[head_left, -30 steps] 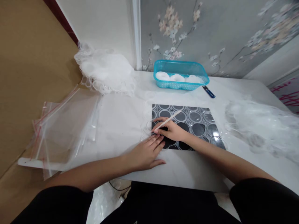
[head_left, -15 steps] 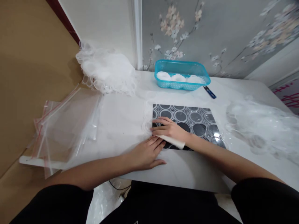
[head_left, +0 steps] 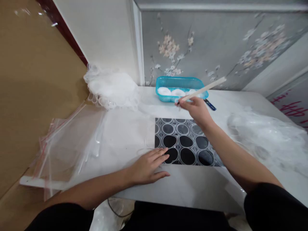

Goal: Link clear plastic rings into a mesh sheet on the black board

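The right hand (head_left: 198, 110), its grip clamped on the stick (head_left: 210, 86), has moved from the sheet (head_left: 169, 141) at centre to near the basket (head_left: 166, 97) at upper centre, apparently pausing work there, while the left hand (head_left: 148, 166), fingers slightly apart, lies on the sheet's lower-left corner.

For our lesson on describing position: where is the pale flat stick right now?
In the head view, right of centre, the pale flat stick is in the right hand, slanting up rightward and partly overlapping the blue basket behind it.
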Motion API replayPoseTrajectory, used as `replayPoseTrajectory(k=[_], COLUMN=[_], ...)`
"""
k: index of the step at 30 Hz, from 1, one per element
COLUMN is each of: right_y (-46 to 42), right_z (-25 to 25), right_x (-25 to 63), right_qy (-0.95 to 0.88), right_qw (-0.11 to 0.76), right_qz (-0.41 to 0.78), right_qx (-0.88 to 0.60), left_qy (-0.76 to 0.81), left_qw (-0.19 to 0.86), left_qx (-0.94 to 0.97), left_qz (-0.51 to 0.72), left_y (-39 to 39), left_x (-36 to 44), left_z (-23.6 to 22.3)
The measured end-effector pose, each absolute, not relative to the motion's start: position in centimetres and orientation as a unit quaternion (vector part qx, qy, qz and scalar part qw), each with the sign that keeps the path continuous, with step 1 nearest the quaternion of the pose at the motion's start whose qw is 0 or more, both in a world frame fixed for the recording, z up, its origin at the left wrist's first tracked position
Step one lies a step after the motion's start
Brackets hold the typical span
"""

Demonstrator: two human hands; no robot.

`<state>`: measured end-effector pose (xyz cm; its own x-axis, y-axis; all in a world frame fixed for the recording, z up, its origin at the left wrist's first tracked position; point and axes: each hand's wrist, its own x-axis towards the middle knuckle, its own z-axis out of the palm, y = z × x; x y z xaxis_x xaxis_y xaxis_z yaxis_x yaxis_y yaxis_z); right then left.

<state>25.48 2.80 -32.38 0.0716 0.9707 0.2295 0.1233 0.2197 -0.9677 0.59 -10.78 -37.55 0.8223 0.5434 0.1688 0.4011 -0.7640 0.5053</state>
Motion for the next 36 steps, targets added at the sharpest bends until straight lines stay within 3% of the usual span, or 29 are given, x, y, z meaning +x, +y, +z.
replayPoseTrajectory(k=[5,9,12,18,23,27,32,36], right_y=[-2.3,-4.3,-4.8,-5.3,-5.7,-5.6,-5.2,-4.9], right_z=[-30.8,-29.1,-28.5,-28.8,-28.4,-27.7,-28.2,-29.7], right_x=[26.6,27.7,29.0,33.4,35.6,35.6,36.3,37.4], right_qy=[-0.359,-0.265,-0.229,-0.291,-0.380,-0.431,-0.436,-0.403], right_qw=[0.436,0.416,0.423,0.456,0.483,0.440,0.368,0.391], right_qz=[0.713,0.801,0.820,0.778,0.715,0.742,0.792,0.795], right_qx=[-0.415,-0.339,-0.310,-0.318,-0.333,-0.264,-0.216,-0.229], left_qy=[0.357,0.316,0.262,0.228,0.262,0.251,0.228,0.227], left_qw=[0.429,0.674,0.773,0.820,0.730,0.653,0.753,0.807], left_qx=[0.761,0.593,0.521,0.446,0.570,0.688,0.602,0.530], left_qz=[0.333,0.308,0.249,0.277,0.272,0.195,0.137,0.126], left_y=[-6.9,-2.6,-0.8,0.3,0.9,1.0,1.5,2.4], left_x=[2.1,6.4,10.0,13.5,16.0,18.7,20.6,20.9], left_z=[-34.3,-31.3,-29.8,-29.0,-29.2,-30.3,-30.8,-31.0])
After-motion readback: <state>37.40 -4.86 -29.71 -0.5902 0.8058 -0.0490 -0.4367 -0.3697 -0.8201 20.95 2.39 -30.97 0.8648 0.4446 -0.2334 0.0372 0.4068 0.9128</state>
